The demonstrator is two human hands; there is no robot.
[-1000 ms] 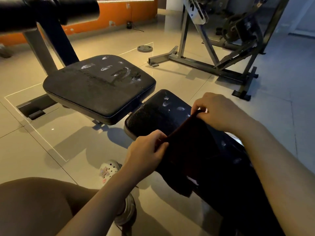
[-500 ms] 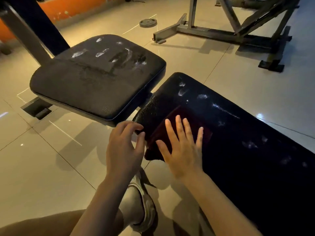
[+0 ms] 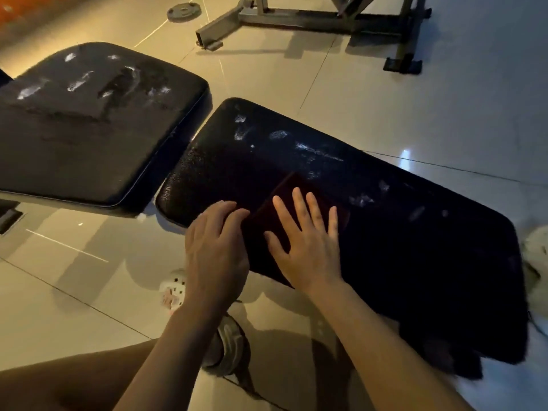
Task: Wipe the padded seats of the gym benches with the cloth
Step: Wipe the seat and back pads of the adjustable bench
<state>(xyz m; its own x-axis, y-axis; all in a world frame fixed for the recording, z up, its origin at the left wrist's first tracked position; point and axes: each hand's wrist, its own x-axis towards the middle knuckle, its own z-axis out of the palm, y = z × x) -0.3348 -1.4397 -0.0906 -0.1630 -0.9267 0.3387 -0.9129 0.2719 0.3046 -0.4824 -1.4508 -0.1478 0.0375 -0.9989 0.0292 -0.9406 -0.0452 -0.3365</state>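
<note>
Dark folded cloth (image 3: 299, 203) on the smudged bench pad (image 3: 415, 232) — right hand (image 3: 305, 247) flat, fingers spread.

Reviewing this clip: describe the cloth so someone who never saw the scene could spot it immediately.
Find the long black bench pad running across the right of the view. Near its left end, the right hand lies flat on the cloth, a dark maroon rectangle; its reddish tint and straight edges set it apart from the black, white-smudged padding around it.
</note>
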